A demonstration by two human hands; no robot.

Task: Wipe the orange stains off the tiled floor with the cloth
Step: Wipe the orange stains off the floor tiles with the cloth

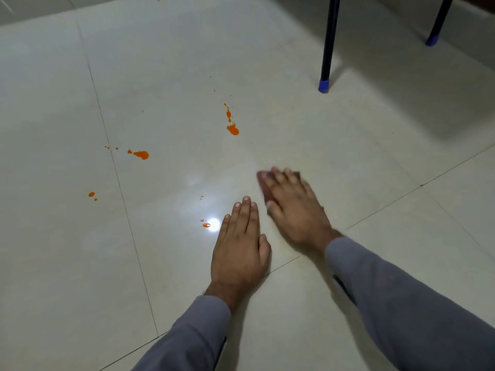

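Head view: right hand, blurred, presses flat on the cloth at centre frame, fingers spread straight over it. Left hand rests flat on the floor, fingers released (nothing held). Orange stains sit upper centre and at left.
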